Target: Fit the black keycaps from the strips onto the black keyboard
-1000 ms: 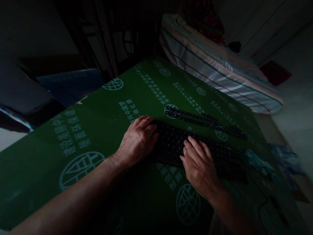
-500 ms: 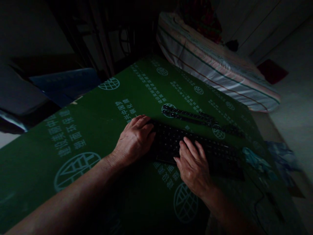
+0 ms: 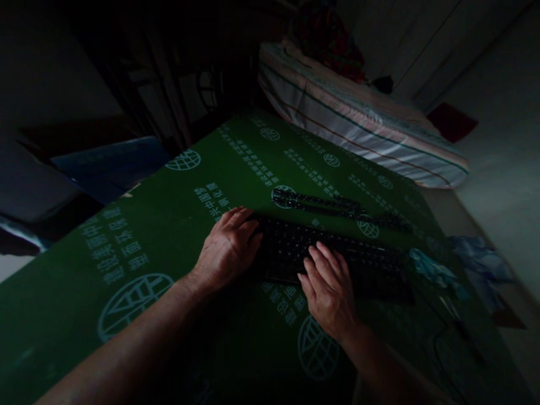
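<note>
A black keyboard (image 3: pixel 291 243) lies at a slant on the green table. At its left end, my left hand (image 3: pixel 230 242) is closed round the edge, with the thumb side toward the keys. My right hand (image 3: pixel 329 287) rests over the front middle of the keyboard, its fingers stretched out and slightly apart on the keys. Just behind the keyboard lie small black pieces (image 3: pixel 337 205) in a long, uneven band; they look like loose keycaps. Dim light hides the keyboard's front edge and what the left fingertips touch.
The green tabletop (image 3: pixel 169 225) carries pale globe prints and writing. To the right are a crumpled teal cloth or bag (image 3: pixel 434 270), a thin tool (image 3: pixel 459 323) and a dark cable (image 3: pixel 436 343). A bed (image 3: pixel 358 129) stands behind, a blue chair (image 3: pixel 113 169) at left.
The view has shifted slightly, so the far things sit lower and further left. Both hands keep nearly the same places on the keyboard; the right fingers have moved only a little.
</note>
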A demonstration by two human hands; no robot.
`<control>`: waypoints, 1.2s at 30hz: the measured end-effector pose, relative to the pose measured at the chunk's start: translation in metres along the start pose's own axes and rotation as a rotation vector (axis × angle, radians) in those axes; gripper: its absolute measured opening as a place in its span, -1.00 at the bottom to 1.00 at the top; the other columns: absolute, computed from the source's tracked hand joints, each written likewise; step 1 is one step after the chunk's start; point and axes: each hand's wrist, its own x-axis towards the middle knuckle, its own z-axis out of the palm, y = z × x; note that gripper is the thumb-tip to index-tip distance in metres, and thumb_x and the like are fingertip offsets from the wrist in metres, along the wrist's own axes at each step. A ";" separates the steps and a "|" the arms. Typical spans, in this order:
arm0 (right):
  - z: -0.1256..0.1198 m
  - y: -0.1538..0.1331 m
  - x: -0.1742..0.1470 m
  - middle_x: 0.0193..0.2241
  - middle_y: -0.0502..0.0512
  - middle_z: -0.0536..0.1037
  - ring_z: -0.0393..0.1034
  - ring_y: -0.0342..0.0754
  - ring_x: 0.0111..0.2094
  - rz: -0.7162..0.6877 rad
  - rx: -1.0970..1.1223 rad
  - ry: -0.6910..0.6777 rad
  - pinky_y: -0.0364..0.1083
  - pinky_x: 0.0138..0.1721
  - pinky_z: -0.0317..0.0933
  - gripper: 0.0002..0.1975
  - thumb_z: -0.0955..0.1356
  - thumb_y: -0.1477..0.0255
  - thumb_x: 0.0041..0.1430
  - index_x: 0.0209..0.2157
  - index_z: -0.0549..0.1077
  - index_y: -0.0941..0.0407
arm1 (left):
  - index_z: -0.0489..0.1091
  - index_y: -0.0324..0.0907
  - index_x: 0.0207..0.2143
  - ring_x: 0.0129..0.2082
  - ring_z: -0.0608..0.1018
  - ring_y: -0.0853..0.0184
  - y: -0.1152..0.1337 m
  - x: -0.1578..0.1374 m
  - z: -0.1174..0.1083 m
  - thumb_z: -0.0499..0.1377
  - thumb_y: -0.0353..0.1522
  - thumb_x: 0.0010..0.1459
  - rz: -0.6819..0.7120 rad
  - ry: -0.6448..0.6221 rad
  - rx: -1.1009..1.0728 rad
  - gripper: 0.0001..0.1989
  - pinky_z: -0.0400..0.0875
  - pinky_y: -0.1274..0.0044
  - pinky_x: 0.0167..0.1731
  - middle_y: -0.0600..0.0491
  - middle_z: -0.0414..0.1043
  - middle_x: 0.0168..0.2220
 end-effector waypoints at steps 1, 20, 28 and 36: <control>0.001 -0.001 0.000 -0.03 0.29 0.49 0.24 0.11 0.13 0.009 0.004 0.000 0.16 0.10 0.13 -0.78 0.29 0.44 0.23 -0.12 0.42 0.22 | 0.47 -0.30 -0.22 0.05 0.38 0.03 -0.001 0.000 0.000 -0.01 -0.29 0.20 0.000 0.002 0.002 -0.67 0.37 0.22 0.00 -0.23 0.40 -0.03; -0.018 0.018 -0.021 -0.15 0.26 0.51 0.38 0.07 -0.04 0.277 0.165 0.191 0.13 -0.04 0.36 -0.81 0.28 0.48 0.22 -0.17 0.46 0.19 | 0.47 -0.24 -0.22 0.02 0.41 0.07 -0.008 0.003 0.000 -0.01 -0.24 0.18 0.002 -0.008 0.031 -0.66 0.40 0.26 -0.03 -0.16 0.43 -0.05; -0.018 0.011 -0.057 -0.18 0.22 0.53 0.44 0.04 -0.10 0.332 0.210 0.272 0.08 -0.11 0.42 -0.80 0.28 0.51 0.19 -0.18 0.49 0.13 | 0.47 -0.22 -0.21 0.03 0.41 0.06 -0.013 0.004 0.000 -0.01 -0.23 0.18 0.010 -0.003 0.038 -0.66 0.40 0.27 -0.03 -0.17 0.43 -0.03; -0.022 0.002 -0.061 -0.23 0.17 0.56 0.46 0.01 -0.12 0.342 0.197 0.283 0.03 -0.13 0.44 -0.81 0.28 0.53 0.18 -0.22 0.50 0.10 | 0.49 -0.23 -0.24 0.00 0.44 0.07 -0.019 0.006 0.002 0.00 -0.22 0.18 0.023 0.024 0.034 -0.65 0.39 0.28 -0.02 -0.17 0.46 -0.06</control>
